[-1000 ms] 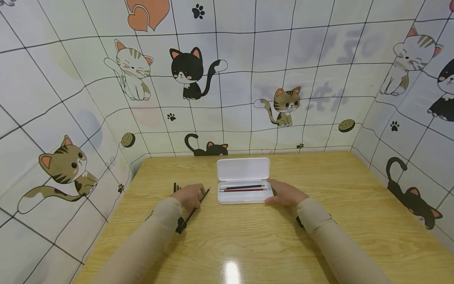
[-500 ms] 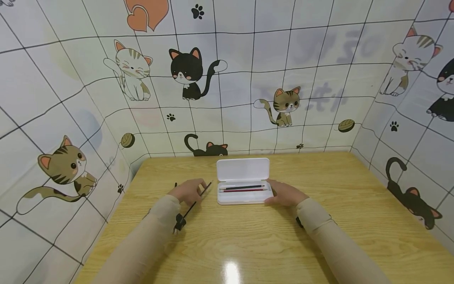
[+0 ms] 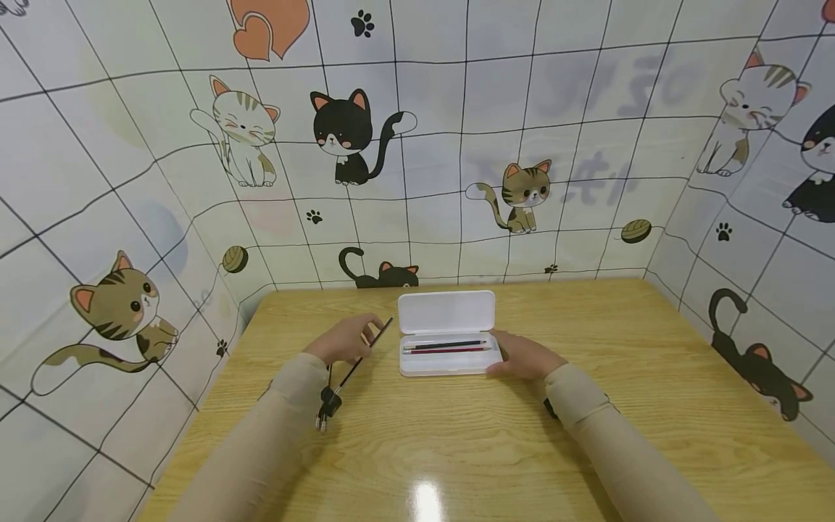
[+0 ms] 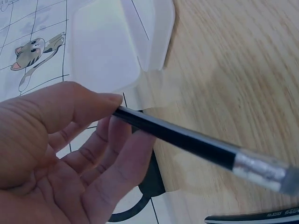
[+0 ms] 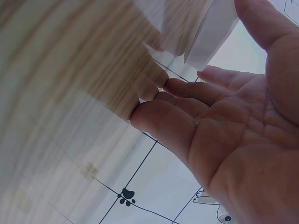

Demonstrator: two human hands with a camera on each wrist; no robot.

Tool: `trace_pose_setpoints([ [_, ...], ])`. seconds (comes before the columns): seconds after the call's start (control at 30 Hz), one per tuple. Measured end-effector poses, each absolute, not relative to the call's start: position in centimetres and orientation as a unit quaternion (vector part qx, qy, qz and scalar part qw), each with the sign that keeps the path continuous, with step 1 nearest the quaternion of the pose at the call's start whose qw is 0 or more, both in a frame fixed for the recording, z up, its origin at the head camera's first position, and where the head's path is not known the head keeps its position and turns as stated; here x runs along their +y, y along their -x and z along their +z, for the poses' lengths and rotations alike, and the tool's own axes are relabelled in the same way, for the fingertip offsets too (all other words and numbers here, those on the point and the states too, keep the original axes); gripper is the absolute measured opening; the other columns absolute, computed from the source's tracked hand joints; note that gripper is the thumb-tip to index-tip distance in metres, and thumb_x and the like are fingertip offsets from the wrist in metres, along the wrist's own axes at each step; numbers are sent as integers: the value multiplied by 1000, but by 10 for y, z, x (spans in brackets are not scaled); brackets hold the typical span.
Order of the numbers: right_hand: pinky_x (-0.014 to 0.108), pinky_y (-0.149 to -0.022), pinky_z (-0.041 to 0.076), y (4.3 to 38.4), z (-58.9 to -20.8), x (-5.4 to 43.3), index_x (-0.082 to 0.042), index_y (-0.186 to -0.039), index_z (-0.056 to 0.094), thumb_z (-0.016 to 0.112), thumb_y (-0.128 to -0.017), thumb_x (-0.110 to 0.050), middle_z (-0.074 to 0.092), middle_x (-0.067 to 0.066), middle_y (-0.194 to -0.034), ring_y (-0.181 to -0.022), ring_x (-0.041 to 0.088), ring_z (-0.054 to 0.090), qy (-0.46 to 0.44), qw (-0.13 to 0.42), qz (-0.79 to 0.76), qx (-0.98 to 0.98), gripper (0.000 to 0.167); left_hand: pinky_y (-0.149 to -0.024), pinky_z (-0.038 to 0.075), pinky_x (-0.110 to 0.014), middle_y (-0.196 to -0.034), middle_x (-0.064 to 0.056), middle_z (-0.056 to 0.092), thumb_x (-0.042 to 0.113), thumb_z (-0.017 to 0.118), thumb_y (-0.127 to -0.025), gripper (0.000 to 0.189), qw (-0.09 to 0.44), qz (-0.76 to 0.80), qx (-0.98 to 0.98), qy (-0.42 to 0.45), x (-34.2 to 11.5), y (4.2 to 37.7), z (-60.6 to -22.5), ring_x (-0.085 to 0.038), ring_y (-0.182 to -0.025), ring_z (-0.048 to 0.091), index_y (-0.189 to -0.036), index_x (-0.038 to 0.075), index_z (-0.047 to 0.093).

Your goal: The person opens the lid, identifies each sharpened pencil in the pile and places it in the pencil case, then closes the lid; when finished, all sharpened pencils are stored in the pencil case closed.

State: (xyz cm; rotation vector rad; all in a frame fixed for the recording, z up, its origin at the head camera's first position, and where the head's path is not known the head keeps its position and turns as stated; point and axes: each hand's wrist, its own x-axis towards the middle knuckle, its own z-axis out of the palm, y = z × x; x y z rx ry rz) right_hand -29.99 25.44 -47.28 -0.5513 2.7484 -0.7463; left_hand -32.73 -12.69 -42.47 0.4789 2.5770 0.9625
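Observation:
In the head view, my left hand (image 3: 346,339) pinches a black pencil (image 3: 365,357) between thumb and fingers, left of the white pencil case (image 3: 450,367). The left wrist view shows the silver ferrule and grey eraser (image 4: 261,172) at the pencil's near end. The case lies with its lid (image 3: 446,312) raised at the back. A dark pencil (image 3: 450,343) and a red pencil (image 3: 450,351) lie inside. My right hand (image 3: 524,355) holds the case's right end, thumb at the front corner and fingers at the back.
Another black pencil (image 4: 261,216) lies on the table under the left hand, only partly visible. The wooden table (image 3: 417,428) meets cat-patterned wall covering (image 3: 443,159) at the back and sides. A small black device (image 3: 330,400) shows beside the left wrist.
My left hand has moved away from me and up slightly, and the pencil has come along with its far tip raised. The right hand and case have stayed still.

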Motion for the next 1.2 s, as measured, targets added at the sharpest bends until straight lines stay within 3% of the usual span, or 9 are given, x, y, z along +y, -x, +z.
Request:
trace_pose_setpoints([
  [0.37, 59, -116, 29, 301, -473, 256, -1, -159, 26, 75, -93, -36, 33, 24, -160, -146, 44, 31, 187, 118, -254, 942, 90, -64, 53, -31, -114, -11, 59, -7, 64, -91, 55, 127, 354, 906, -194, -123, 331, -424, -21, -92, 63, -140, 14, 53],
  [0.57, 59, -115, 29, 300, -473, 255, 0, -159, 26, 75, -92, -36, 34, 24, -159, -146, 44, 32, 194, 118, -256, 940, 90, -70, 54, -33, -110, -11, 61, -8, 63, -90, 55, 96, 339, 907, -229, -119, 334, -422, -21, -91, 64, -140, 12, 53],
  [0.77, 58, -115, 31, 300, -474, 255, 0, -159, 26, 76, -92, -36, 35, 24, -158, -145, 43, 34, 191, 116, -255, 941, 91, -68, 56, -33, -105, -9, 60, -7, 65, -90, 53, 59, 368, 895, -247, -112, 337, -421, -23, -94, 64, -139, 10, 53],
  [1.2, 58, -114, 31, 300, -475, 256, 1, -157, 30, 77, -92, -34, 39, 23, -157, -144, 43, 36, 198, 107, -266, 937, 88, -78, 55, -36, -110, -8, 62, -3, 68, -92, 53, -12, 383, 887, -256, -99, 342, -421, -22, -99, 64, -140, 13, 53],
])
